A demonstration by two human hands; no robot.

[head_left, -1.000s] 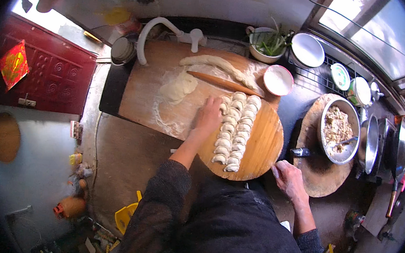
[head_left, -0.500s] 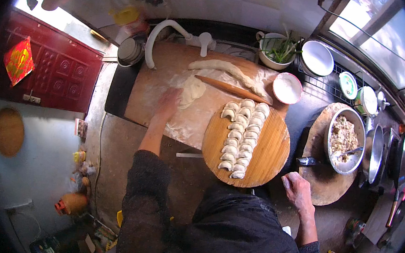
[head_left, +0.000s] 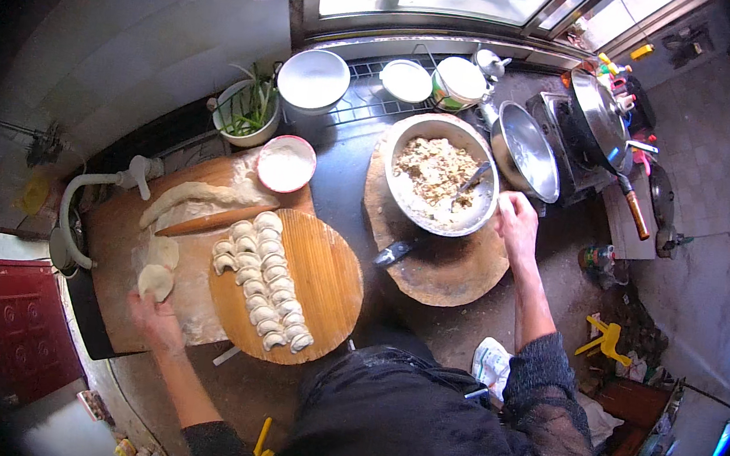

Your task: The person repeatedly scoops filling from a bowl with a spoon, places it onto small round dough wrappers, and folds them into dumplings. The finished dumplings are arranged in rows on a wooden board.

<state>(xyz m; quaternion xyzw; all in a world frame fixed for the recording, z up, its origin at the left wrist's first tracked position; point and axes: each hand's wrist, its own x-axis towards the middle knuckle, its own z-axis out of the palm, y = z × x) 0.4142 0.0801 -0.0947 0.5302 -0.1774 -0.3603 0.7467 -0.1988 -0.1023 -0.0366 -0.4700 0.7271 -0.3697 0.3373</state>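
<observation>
My left hand (head_left: 157,318) rests on the floured wooden board (head_left: 119,231) and holds a round dough wrapper (head_left: 155,281) by its near edge; a second wrapper (head_left: 163,252) lies just beyond it. My right hand (head_left: 516,226) grips the right rim of the metal bowl of minced filling (head_left: 439,184), in which a utensil (head_left: 473,179) stands. Several folded dumplings (head_left: 263,278) lie in rows on the round wooden tray (head_left: 325,277). A long dough roll (head_left: 192,196) and a rolling pin (head_left: 207,222) lie at the back of the board.
A small bowl of flour (head_left: 286,164) stands behind the tray. The filling bowl sits on a round chopping block (head_left: 439,275) with a cleaver (head_left: 396,252). A pot (head_left: 526,151) and a pan (head_left: 600,119) are at the right, white plates (head_left: 313,80) and a potted plant (head_left: 249,111) by the window.
My left hand has moved from the dumpling tray left to the floured board and taken a wrapper. My right hand has risen from the counter's near edge to the filling bowl's rim.
</observation>
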